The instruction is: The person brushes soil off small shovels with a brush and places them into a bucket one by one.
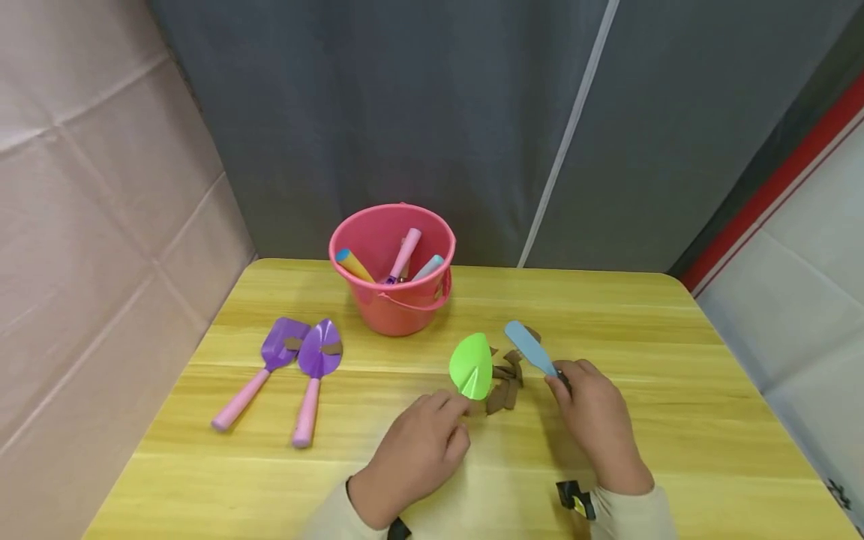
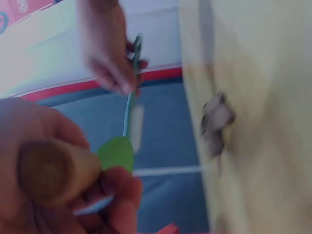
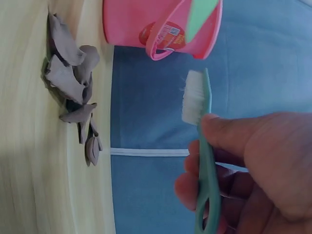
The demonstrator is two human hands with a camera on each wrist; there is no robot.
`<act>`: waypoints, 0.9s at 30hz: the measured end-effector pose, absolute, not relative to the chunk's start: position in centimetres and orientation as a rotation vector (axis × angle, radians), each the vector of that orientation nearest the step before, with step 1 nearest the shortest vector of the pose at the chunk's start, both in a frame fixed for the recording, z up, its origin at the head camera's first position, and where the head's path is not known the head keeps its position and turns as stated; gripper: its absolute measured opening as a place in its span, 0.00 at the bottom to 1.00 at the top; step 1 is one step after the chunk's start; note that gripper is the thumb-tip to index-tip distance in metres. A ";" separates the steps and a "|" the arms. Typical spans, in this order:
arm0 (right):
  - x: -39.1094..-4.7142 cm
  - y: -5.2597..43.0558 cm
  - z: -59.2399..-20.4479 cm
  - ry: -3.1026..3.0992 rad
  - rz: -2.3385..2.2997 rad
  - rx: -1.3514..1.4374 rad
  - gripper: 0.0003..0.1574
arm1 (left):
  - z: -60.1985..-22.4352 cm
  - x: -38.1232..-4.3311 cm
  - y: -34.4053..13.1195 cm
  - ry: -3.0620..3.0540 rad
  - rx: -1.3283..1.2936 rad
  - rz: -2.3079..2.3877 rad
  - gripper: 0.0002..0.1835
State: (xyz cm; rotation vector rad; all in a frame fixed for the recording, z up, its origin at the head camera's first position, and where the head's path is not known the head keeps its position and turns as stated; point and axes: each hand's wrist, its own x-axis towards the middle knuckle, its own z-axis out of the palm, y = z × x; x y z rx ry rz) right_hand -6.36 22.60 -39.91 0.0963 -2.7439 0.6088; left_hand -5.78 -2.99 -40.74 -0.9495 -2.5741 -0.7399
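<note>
My left hand (image 1: 417, 450) grips a small trowel with a bright green blade (image 1: 471, 366). In the left wrist view the rounded end of its tan handle (image 2: 51, 170) sticks out of the fist. In my right hand (image 1: 597, 420) is a blue-green brush (image 1: 529, 349), pinched by thumb and fingers. Its white bristles (image 3: 193, 97) show in the right wrist view. Between the two tools, on the table, lies a small pile of brown, curled flakes (image 1: 505, 386), just right of the green blade. Both tools are held above the tabletop.
A pink bucket (image 1: 398, 311) holding several handled tools stands at the back. To the left lie a purple spade (image 1: 277, 349) and a purple trowel (image 1: 317, 349), pink-handled, with brown bits on their blades. A dark curtain (image 1: 405, 112) hangs behind the wooden table (image 1: 675, 360).
</note>
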 end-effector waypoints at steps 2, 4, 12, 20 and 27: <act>-6.4 22.8 -40.0 -2.736 0.627 0.090 0.15 | -39.2 -6.7 -4.2 -2.562 -0.980 -0.804 0.13; -6.5 22.9 -40.1 -2.732 0.639 0.087 0.15 | -37.1 -7.9 -5.7 -2.549 -1.001 -0.815 0.16; -6.7 22.8 -40.2 -2.732 0.664 0.079 0.16 | -28.1 -15.0 -11.7 -2.532 -0.675 -0.944 0.17; -6.4 22.9 -40.2 -2.749 0.682 0.077 0.16 | -26.9 -20.8 -12.5 -2.447 -0.424 -1.032 0.14; -6.4 23.1 -40.3 -2.735 0.667 0.068 0.15 | -28.7 -22.2 -11.4 -2.540 -0.518 -0.947 0.22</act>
